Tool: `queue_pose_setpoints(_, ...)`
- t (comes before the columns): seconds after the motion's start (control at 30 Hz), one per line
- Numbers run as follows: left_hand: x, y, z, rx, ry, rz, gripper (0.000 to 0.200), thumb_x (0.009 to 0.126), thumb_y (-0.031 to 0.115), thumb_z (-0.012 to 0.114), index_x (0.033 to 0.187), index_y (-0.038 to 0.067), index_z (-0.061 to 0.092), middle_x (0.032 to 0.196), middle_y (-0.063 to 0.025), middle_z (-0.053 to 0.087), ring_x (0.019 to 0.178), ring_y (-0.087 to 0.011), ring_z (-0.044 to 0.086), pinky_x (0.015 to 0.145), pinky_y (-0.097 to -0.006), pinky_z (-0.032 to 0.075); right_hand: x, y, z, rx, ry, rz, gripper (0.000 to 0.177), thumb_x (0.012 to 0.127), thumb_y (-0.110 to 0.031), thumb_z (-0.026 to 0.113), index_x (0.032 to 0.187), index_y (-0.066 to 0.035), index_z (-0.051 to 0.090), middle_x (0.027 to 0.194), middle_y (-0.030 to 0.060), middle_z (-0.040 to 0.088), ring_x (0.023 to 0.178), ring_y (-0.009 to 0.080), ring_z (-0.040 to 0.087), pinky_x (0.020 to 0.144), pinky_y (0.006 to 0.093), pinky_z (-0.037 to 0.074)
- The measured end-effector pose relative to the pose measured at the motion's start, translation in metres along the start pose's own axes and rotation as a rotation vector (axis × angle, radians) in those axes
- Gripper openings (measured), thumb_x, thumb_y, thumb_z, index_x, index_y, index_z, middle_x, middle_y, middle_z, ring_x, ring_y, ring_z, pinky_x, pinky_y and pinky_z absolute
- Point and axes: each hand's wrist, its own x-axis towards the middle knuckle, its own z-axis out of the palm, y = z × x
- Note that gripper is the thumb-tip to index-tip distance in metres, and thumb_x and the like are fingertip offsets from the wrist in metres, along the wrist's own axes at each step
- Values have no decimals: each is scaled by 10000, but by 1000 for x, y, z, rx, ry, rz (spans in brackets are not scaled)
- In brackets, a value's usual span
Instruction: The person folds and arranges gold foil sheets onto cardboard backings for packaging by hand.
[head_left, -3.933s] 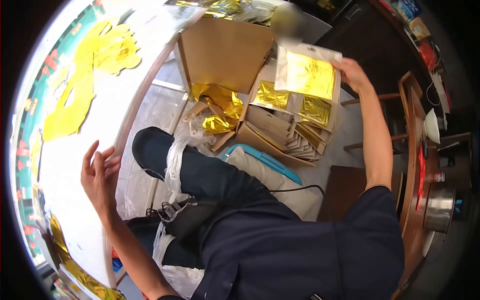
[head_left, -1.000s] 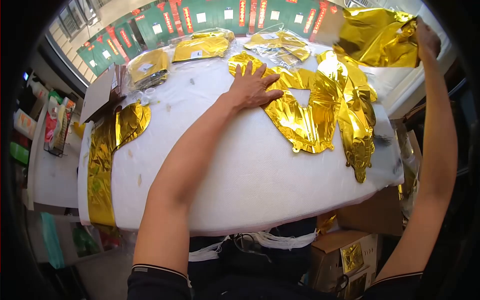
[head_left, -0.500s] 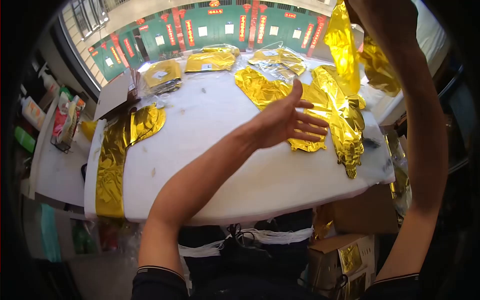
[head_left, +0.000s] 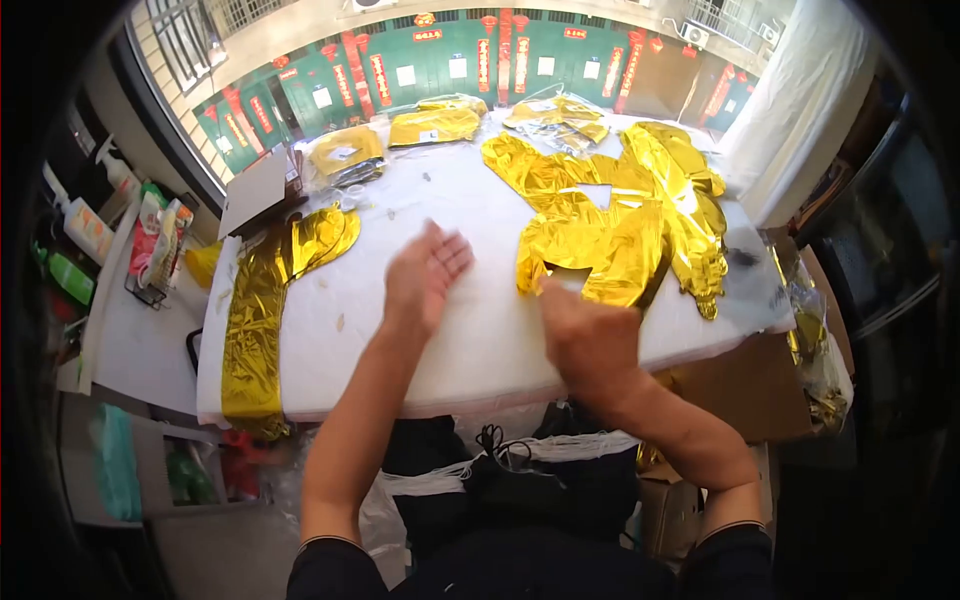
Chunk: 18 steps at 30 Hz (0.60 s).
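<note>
My left hand (head_left: 428, 275) is over the middle of the white padded table (head_left: 470, 350), fingers apart, holding nothing. Near the front right, my right hand (head_left: 592, 335) is closed at the lower edge of a gold foil piece (head_left: 590, 245), its fingertips pinching the foil's left corner. This piece lies partly over other shiny gold foil (head_left: 685, 200) spread on the table's right side. A long gold foil piece (head_left: 252, 340) with a curved end lies on the left side and hangs over the front edge.
Clear bags of folded gold foil (head_left: 435, 125) lie along the back edge. A grey flat box (head_left: 255, 190) stands at the back left. Bottles (head_left: 88, 228) and a wire basket (head_left: 150, 290) are on the left shelf. Cardboard boxes (head_left: 735, 385) stand below right.
My right hand has come down from the upper right with the foil, which now lies on the table. My left hand has moved left, away from the foil.
</note>
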Motion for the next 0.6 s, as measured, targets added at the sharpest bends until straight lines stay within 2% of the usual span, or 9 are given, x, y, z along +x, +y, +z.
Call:
queue_pose_setpoints(0.03, -8, -18, -13, -6, -64, -116, 344, 1045, 350, 608, 1126, 23, 537, 1047, -144, 653, 952, -268, 680, 888, -417, 594, 8, 10, -5, 105, 138, 43, 79, 947, -117, 620, 988, -122, 687, 592, 79, 575, 497, 261, 616, 456, 402, 463)
queue_pose_setpoints(0.1, -49, -25, 3, 9, -57, -335, 518, 1033, 440, 603, 1208, -37, 500, 1094, -200, 655, 1048, -326, 691, 924, -443, 592, 27, 32, -27, 106, 178, 129, 65, 959, -148, 660, 994, -138, 714, 601, 111, 599, 508, 299, 623, 457, 419, 450)
queue_pose_setpoints(0.13, -62, -28, 12, -21, -123, -472, 757, 1028, 543, 544, 1391, -100, 375, 1227, -287, 615, 1150, -397, 656, 991, -490, 564, 41, 36, -43, 35, 249, 196, 83, 969, -190, 685, 941, -118, 717, 628, 141, 621, 543, 337, 635, 472, 423, 450)
queue_pose_setpoints(0.17, -75, -31, 30, 7, -228, -568, 828, 1020, 661, 423, 1365, -91, 418, 1286, -315, 610, 1195, -390, 647, 1041, -487, 540, 54, 43, -49, 75, 359, 181, 139, 973, -228, 697, 922, -102, 724, 651, 162, 634, 575, 367, 640, 487, 424, 457)
queue_pose_setpoints(0.2, -77, -36, 43, -124, -324, -674, 958, 1033, 674, 338, 1536, -120, 154, 1427, -402, 456, 1293, -457, 560, 1104, -535, 482, 62, 48, -54, 52, 363, 162, 145, 966, -232, 707, 930, -93, 721, 665, 168, 642, 591, 379, 640, 499, 425, 465)
queue_pose_setpoints(0.3, -58, -46, 79, -232, -466, -586, 964, 1028, 696, 291, 1515, -133, 225, 1426, -376, 482, 1313, -440, 549, 1124, -550, 454, 64, 43, -67, 11, 345, 113, 130, 961, -226, 715, 928, -100, 715, 666, 149, 648, 582, 354, 648, 501, 415, 470)
queue_pose_setpoints(0.4, -12, -38, 90, -348, -381, -85, 903, 1017, 718, 296, 1457, -57, 439, 1433, -246, 563, 1327, -369, 553, 1153, -515, 424, 36, 23, -70, 37, 270, -13, 20, 947, -144, 696, 959, -129, 702, 657, 88, 630, 537, 278, 636, 484, 385, 466)
queue_pose_setpoints(0.47, 6, -18, 69, -471, -500, -180, 828, 1023, 700, 341, 1444, 1, 478, 1394, -191, 605, 1299, -321, 578, 1159, -491, 412, 9, 13, -55, 78, 178, -117, 46, 929, -85, 660, 966, -94, 687, 625, 59, 577, 504, 205, 614, 465, 371, 451)
queue_pose_setpoints(0.6, 3, 7, 30, -163, -182, 48, 587, 1024, 459, 605, 1402, 16, 536, 1373, -131, 627, 1261, -292, 599, 1140, -492, 418, -29, -6, -9, 284, -43, -166, 147, 887, -91, 619, 1029, -56, 634, 701, 66, 618, 621, 227, 667, 528, 357, 502)
